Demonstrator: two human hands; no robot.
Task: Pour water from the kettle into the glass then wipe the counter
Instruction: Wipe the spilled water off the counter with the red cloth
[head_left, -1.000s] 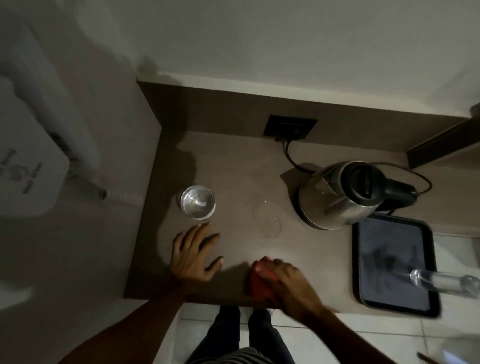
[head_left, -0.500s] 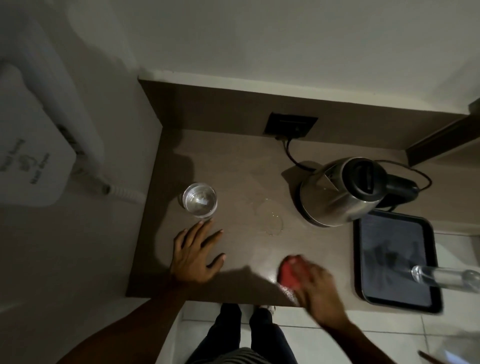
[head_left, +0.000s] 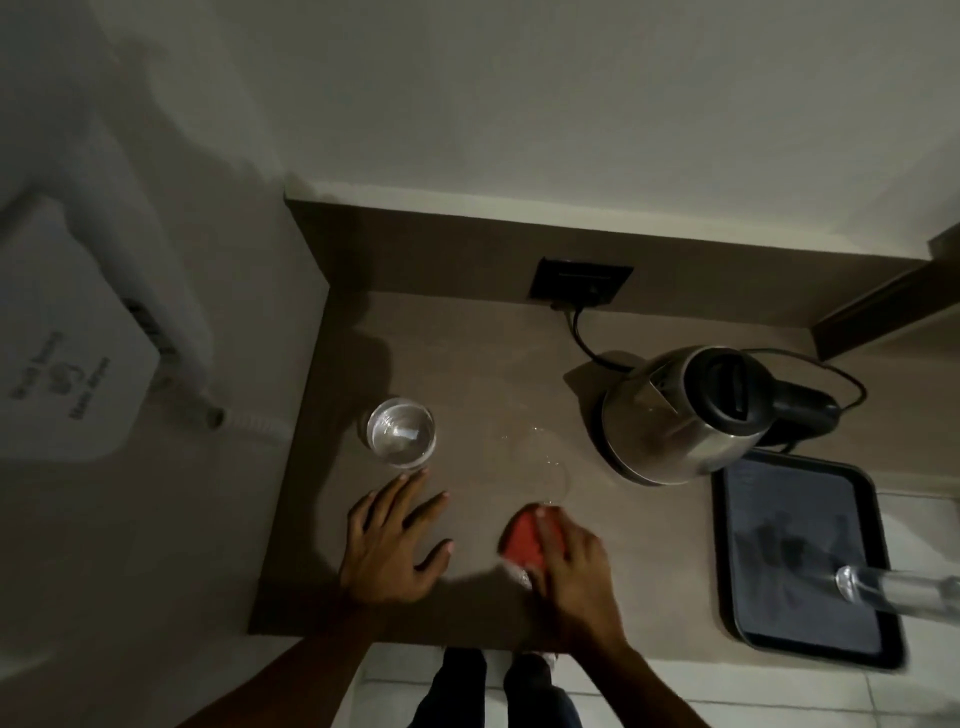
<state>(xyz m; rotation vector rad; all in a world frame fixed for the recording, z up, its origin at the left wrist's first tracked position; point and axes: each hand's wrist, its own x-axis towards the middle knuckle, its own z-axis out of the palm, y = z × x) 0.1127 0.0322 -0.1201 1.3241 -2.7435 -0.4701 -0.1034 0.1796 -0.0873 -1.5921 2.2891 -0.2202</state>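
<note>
A clear glass with water stands upright at the left of the brown counter. The steel kettle with its black lid sits on its base at the right, corded to the wall socket. A small puddle of water glistens between them. My right hand presses a red cloth flat on the counter just below the puddle. My left hand lies flat with fingers spread, just in front of the glass.
A black tray sits at the right with a clear bottle lying over its edge. The wall socket and kettle cord are at the back. A white appliance stands off the counter's left side.
My right hand swept the red cloth right along the front edge, then back left and up toward the puddle. My left hand stayed flat in place.
</note>
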